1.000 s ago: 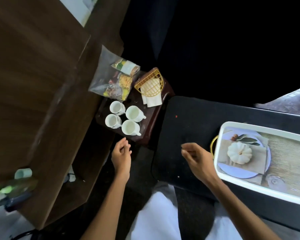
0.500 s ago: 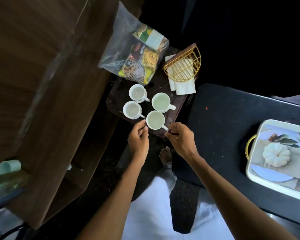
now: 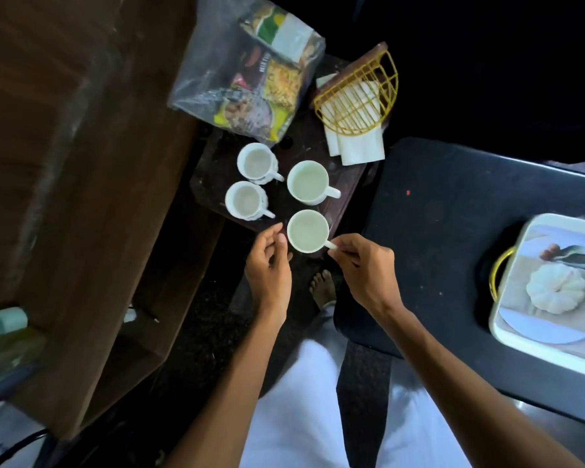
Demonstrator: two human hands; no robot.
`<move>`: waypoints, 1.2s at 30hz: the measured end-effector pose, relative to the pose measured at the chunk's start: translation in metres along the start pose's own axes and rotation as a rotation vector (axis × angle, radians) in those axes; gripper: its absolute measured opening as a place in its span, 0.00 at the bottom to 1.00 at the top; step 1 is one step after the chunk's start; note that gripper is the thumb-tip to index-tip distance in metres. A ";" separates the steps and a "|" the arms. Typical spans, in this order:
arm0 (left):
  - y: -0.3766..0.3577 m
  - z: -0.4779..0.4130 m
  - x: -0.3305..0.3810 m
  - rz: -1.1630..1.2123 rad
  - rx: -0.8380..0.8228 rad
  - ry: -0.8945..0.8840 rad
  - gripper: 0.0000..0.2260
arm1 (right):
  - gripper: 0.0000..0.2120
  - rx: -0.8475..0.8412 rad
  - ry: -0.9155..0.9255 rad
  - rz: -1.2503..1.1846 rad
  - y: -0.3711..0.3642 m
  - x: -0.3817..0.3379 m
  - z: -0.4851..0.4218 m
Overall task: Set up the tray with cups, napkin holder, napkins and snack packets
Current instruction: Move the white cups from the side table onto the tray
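The small white ceramic cup [image 3: 308, 230] nearest me stands upright at the near edge of the low dark wooden stool [image 3: 347, 184], its mouth facing up and its handle pointing out to my right. That handle is what the next move turns on: it lies straight toward my right hand [image 3: 368, 270], and my right fingers [image 3: 339, 248] are already pinched on it. My left hand [image 3: 269, 265] sits just beside the cup's left wall, its fingers [image 3: 281, 238] curled loosely, at or nearly at the rim; I cannot tell whether they truly touch. So the right hand has the cup and the left only steadies.

Three more white cups stand behind it on the same stool: one plain [image 3: 307, 182], two scalloped [image 3: 257, 162] [image 3: 245, 200], all with handles to the right. Further back lie the clear plastic bag of snack packets [image 3: 250, 79] and the yellow wire napkin holder [image 3: 360, 96], tipped over white paper napkins [image 3: 360, 150].

The white rectangular tray with a pumpkin picture [image 3: 510, 265] rests well apart to my right on the black desk [image 3: 436, 231]. I judge the lift should go rightward, across the desk, handle leading.
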State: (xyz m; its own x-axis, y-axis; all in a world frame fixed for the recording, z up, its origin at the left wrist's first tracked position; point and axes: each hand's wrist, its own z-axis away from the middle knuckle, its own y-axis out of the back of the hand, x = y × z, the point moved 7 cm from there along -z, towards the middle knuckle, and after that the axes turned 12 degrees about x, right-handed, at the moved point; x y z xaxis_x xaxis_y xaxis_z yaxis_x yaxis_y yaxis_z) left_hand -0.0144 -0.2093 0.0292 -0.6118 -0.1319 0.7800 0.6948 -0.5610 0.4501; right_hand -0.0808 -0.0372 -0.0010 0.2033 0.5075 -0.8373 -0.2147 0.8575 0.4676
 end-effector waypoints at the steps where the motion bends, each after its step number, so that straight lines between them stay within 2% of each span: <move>1: -0.005 0.006 -0.001 0.005 -0.020 0.004 0.12 | 0.04 -0.002 0.008 0.009 0.009 0.006 0.004; 5: -0.037 0.046 -0.013 0.000 -0.129 0.032 0.12 | 0.06 0.014 0.008 0.028 0.060 0.038 0.022; 11: -0.106 0.127 -0.039 -0.069 -0.308 -0.005 0.11 | 0.06 0.128 -0.042 0.054 0.161 0.102 0.050; 19: -0.191 0.229 -0.066 -0.153 -0.370 -0.103 0.10 | 0.06 0.318 -0.184 0.027 0.264 0.185 0.087; 27: -0.238 0.270 -0.090 -0.217 -0.400 -0.073 0.09 | 0.08 0.370 -0.145 0.082 0.310 0.223 0.091; 36: -0.249 0.285 -0.120 -0.262 -0.384 -0.003 0.09 | 0.06 0.339 -0.172 0.056 0.319 0.257 0.087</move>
State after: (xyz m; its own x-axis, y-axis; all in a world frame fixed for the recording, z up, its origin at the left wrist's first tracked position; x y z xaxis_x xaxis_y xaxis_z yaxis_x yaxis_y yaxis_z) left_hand -0.0062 0.1792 -0.0530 -0.7463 0.0567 0.6632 0.3264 -0.8372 0.4388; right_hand -0.0135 0.3743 -0.0423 0.3635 0.5368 -0.7614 0.0917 0.7927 0.6027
